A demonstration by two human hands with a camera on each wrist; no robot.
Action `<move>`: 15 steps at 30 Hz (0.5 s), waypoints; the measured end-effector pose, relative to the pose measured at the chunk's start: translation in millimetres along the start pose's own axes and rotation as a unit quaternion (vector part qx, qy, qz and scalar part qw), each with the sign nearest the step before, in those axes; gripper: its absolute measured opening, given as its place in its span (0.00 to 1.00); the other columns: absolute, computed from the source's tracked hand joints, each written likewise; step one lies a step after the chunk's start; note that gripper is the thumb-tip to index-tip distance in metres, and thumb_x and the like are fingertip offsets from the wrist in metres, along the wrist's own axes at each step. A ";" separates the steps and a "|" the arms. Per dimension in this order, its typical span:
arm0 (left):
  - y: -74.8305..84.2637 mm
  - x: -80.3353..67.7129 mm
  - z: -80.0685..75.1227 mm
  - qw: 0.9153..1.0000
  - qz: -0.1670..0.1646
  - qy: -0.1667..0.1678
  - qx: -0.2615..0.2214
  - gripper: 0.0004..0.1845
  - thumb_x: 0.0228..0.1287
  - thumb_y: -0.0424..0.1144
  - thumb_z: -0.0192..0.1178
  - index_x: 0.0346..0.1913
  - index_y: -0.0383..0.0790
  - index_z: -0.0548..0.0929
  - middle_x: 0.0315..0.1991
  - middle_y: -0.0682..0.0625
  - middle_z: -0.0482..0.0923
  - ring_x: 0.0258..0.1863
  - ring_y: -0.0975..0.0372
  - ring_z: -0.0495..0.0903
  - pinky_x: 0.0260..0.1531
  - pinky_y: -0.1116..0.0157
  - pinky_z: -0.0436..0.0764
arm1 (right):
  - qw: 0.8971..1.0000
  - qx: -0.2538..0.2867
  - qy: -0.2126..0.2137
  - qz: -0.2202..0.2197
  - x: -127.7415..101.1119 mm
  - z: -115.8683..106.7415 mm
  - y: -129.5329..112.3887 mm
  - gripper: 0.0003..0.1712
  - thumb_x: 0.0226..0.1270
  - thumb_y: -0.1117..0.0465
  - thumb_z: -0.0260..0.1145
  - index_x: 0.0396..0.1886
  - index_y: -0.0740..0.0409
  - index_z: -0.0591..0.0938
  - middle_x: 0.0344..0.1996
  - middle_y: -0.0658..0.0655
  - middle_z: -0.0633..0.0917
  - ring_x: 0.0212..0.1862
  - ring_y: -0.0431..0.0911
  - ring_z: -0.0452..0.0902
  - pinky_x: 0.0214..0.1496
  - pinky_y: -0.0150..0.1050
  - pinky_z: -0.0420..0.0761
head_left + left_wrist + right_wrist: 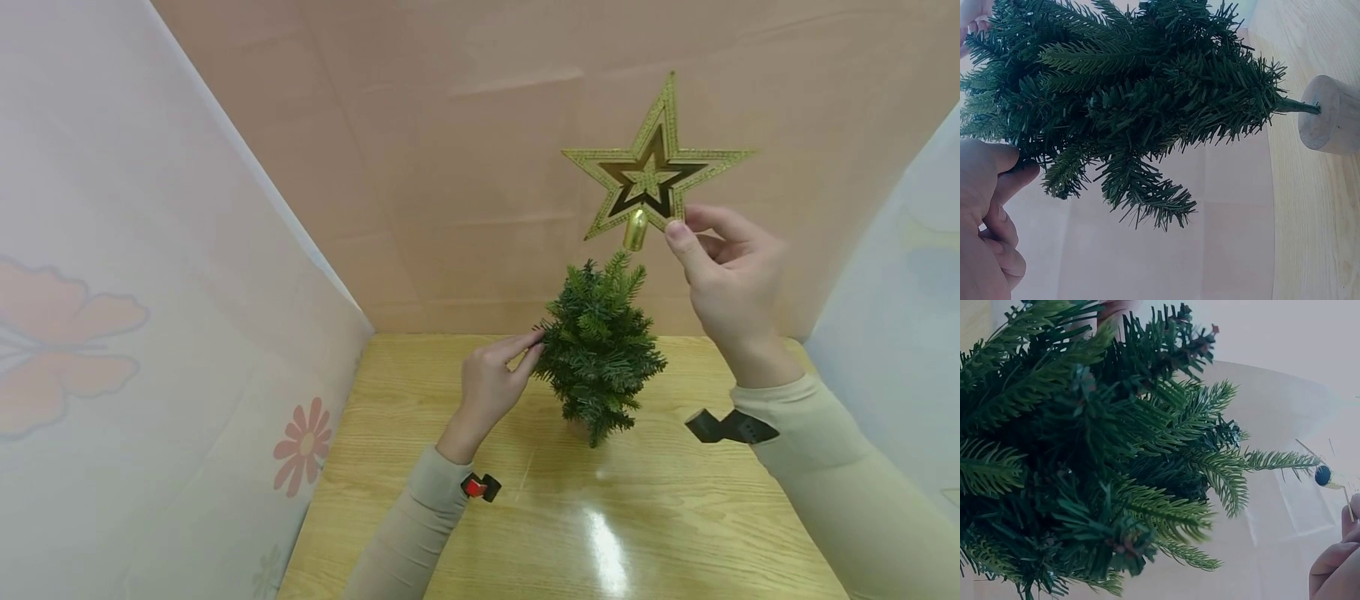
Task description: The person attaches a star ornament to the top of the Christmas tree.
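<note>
A small artificial Christmas tree [600, 350] stands upright on the table, its round pale base [1332, 115] showing in the left wrist view. My left hand [495, 375] pinches a branch on the tree's left side between thumb and fingers. Above the tree's tip, my right hand [731, 267] holds a gold star tree topper [648, 171] by its lower right point. The topper's hollow socket [1322, 475] is right at the top sprig [1282, 460]; whether they touch I cannot tell. In the right wrist view, the right hand's fingers [1338, 569] show at the edge.
The wooden table [420, 400] runs up to a pinkish backdrop [450, 167] behind the tree. A pale flowered panel [202, 333] stands at the left, and another pale panel [900, 275] at the right.
</note>
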State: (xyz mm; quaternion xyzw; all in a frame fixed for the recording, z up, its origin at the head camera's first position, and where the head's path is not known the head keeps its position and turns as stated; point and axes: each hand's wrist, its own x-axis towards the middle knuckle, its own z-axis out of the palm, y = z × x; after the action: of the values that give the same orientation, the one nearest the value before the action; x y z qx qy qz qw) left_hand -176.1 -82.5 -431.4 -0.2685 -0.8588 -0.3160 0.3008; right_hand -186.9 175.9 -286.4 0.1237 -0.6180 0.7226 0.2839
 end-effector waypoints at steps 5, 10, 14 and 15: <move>1.6 2.6 0.9 1.000 0.001 0.000 -0.005 0.13 0.68 0.45 0.59 0.52 0.51 0.85 0.45 0.57 0.84 0.32 0.68 0.84 0.10 0.75 0.56 | 1.000 0.014 -0.002 -0.001 0.8 0.4 -1.6 0.12 0.56 0.70 0.71 0.40 0.73 0.84 0.33 0.58 0.84 0.23 0.42 0.79 0.23 0.26 0.70; 3.2 5.4 1.7 1.000 0.009 0.005 -0.007 0.13 0.68 0.45 0.59 0.52 0.50 0.85 0.45 0.56 0.84 0.27 0.68 0.84 0.10 0.75 0.54 | 0.999 0.034 -0.013 -0.014 1.6 1.7 -1.1 0.11 0.57 0.72 0.70 0.39 0.75 0.83 0.32 0.58 0.84 0.23 0.42 0.79 0.22 0.26 0.70; 3.1 5.8 4.0 1.000 0.007 0.001 -0.004 0.13 0.68 0.45 0.59 0.53 0.52 0.85 0.46 0.57 0.84 0.25 0.70 0.82 0.09 0.74 0.54 | 0.999 0.026 -0.011 -0.015 1.7 0.1 1.0 0.11 0.57 0.72 0.70 0.39 0.74 0.84 0.32 0.58 0.85 0.24 0.42 0.81 0.23 0.26 0.71; 3.0 5.8 4.6 1.000 0.006 0.000 -0.003 0.13 0.68 0.45 0.59 0.53 0.52 0.85 0.46 0.57 0.84 0.24 0.70 0.82 0.09 0.74 0.54 | 1.000 0.024 -0.011 -0.012 1.6 -0.2 1.4 0.11 0.57 0.71 0.70 0.39 0.74 0.84 0.32 0.58 0.85 0.25 0.42 0.81 0.23 0.26 0.71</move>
State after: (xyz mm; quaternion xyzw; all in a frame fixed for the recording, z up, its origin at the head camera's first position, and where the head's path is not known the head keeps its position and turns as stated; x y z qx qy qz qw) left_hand -179.7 -75.7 -429.2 -0.2745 -0.8565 -0.3164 0.3017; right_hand -188.9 176.4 -286.7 0.1457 -0.6018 0.7326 0.2826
